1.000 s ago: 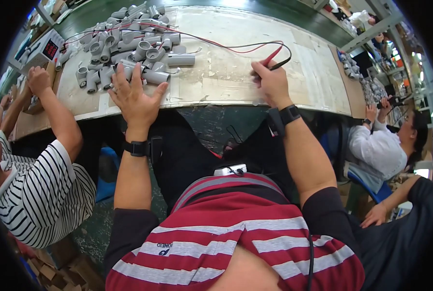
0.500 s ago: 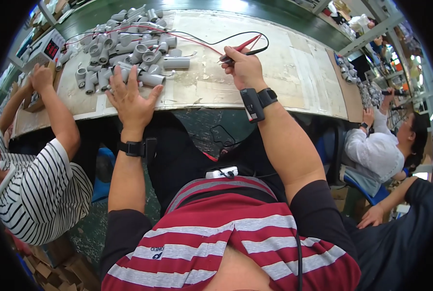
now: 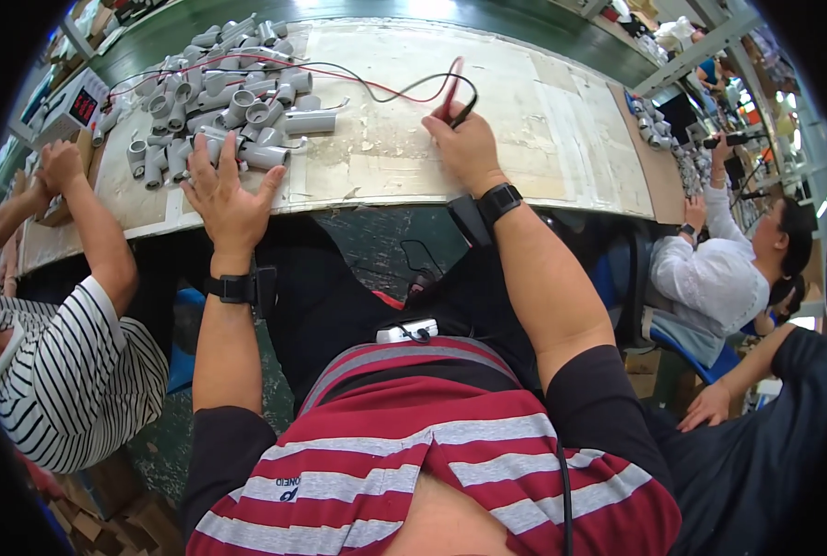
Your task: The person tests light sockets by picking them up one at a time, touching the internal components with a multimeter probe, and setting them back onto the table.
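My right hand (image 3: 469, 153) is closed around a red test probe (image 3: 451, 98) and a black test probe (image 3: 466, 112) above the middle of the table. Their tips are hidden by the hand. Fingers spread, my left hand (image 3: 225, 196) lies at the near edge of a heap of grey plastic tubular parts (image 3: 237, 108), and I see nothing gripped in it. The fingertips overlap the closest pieces; whether they press on them I cannot tell. One grey tube with a short wire (image 3: 309, 121) lies to the right of the heap.
A red and a black lead (image 3: 339, 69) cross the heap toward a box with a red display (image 3: 82, 107) at the far left. A co-worker in a striped shirt (image 3: 70, 371) works on my left, another in white (image 3: 710, 255) on my right. The worn table (image 3: 543, 130) has peeling paper.
My right hand has turned over, so its back now faces up and the probes stand more upright. My left hand stays spread by the heap. The whole view has shifted slightly.
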Action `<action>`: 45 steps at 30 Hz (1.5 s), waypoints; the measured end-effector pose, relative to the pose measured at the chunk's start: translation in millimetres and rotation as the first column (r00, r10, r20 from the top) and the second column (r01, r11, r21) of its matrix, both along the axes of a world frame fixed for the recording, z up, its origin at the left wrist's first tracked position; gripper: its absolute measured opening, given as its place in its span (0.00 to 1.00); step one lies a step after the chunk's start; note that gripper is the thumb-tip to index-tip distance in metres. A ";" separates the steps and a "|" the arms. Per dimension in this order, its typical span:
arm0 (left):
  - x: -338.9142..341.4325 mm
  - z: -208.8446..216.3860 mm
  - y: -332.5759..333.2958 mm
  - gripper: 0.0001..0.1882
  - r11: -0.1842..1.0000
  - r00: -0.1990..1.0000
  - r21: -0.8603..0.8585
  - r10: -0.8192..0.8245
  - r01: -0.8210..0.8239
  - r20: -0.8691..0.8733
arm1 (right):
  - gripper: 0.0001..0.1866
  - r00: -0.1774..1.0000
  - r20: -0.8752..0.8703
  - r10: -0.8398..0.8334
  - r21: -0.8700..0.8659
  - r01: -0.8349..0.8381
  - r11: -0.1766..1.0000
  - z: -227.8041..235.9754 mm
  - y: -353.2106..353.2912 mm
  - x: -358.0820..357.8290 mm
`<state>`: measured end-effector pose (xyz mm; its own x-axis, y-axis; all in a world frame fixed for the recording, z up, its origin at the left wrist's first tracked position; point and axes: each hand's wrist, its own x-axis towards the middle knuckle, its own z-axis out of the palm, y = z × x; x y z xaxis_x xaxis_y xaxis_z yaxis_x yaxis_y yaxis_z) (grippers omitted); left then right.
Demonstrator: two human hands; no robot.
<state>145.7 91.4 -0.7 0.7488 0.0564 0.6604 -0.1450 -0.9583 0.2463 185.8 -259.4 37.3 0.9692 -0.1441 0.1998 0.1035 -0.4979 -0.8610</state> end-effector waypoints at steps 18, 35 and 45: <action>-5.6 14.6 -4.9 0.44 0.997 0.999 -0.061 -0.042 0.043 0.009 | 0.11 0.978 -0.135 0.156 0.666 -0.027 0.746 33.7 31.4 23.4; 87.5 97.7 -101.8 0.14 0.693 0.736 0.296 -0.506 0.657 -0.450 | 0.10 0.975 -0.161 0.151 0.944 0.108 0.310 22.2 -34.1 16.5; 28.7 66.3 -139.7 0.24 0.736 0.681 -0.303 -0.676 0.605 -0.282 | 0.10 0.985 -0.111 0.129 0.930 0.058 0.362 39.6 -1.3 15.8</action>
<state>174.5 -48.3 65.5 0.8164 -0.4413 0.3724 -0.5770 -0.5983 0.5559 201.6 -260.8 76.9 0.9788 -0.1117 -0.1719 -0.0647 0.6276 -0.7759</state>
